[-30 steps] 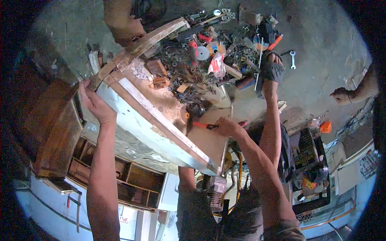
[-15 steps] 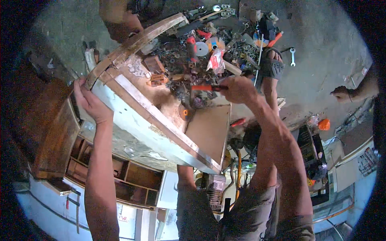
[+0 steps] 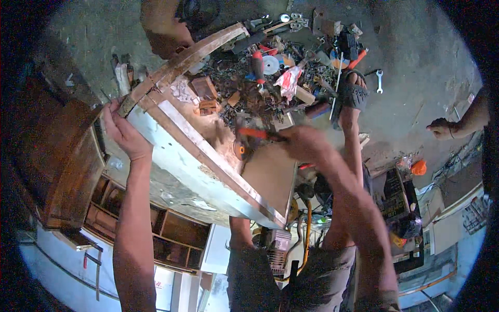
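My left hand (image 3: 127, 130) grips the far left corner of a wooden frame panel (image 3: 200, 148) with a pale side, its fingers round the edge. A curved wooden rail (image 3: 195, 50) crosses the panel's far end at that corner. My right hand (image 3: 307, 143) is closed round a long red-and-black tool (image 3: 253, 133), smeared by motion, so its kind is unclear. The tool points left above the inner side of the panel. Under it lie a dark disc with an orange centre (image 3: 239, 150) and a tan board (image 3: 267, 170).
Beyond the panel spreads a heap of metal hardware (image 3: 236, 83), with a red-handled screwdriver (image 3: 258, 66) and a pale disc (image 3: 270, 65). A wrench (image 3: 379, 81) lies right of my sandalled foot (image 3: 356, 93). Another person's hand (image 3: 441, 129) shows far right. Wooden shelving (image 3: 182, 229) stands lower left.
My right hand and the red-and-black tool have come down toward me. My left hand keeps its grip on the panel corner. The whole view has shifted slightly.
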Tool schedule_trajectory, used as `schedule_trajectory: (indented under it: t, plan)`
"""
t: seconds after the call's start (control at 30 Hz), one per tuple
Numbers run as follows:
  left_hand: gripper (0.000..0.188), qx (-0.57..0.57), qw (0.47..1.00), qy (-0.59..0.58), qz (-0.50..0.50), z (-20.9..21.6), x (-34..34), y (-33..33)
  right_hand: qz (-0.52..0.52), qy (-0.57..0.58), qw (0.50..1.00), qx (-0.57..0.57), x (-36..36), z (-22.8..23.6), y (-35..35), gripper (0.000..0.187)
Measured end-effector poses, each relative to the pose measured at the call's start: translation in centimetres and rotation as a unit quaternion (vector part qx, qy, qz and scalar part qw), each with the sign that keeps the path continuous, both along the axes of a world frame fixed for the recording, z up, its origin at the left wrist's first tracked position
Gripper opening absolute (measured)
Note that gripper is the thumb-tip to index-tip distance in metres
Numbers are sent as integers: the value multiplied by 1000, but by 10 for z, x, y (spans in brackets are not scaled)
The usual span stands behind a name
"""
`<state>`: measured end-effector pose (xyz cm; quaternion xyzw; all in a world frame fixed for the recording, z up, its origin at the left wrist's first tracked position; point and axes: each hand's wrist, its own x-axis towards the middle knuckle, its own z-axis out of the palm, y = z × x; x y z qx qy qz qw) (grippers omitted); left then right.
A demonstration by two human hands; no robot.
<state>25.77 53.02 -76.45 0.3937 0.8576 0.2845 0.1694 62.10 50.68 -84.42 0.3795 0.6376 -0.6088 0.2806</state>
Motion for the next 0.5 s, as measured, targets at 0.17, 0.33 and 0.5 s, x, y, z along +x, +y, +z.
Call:
schedule_trajectory:
  t: [0.17, 0.33, 0.5]
  plan:
    - [36, 111, 872, -388, 277, 6, -50, -1, -85, 11, 996, -32, -40, -33, -63, 30]
    - [36, 102, 902, -307, 285, 15, -41, 11, -183, -2, 983, -22, -9, -41, -119, 29]
    - [35, -8, 900, -306, 311, 17, -13, 19, -109, -79, 990, -44, 29, -10, -138, 30]
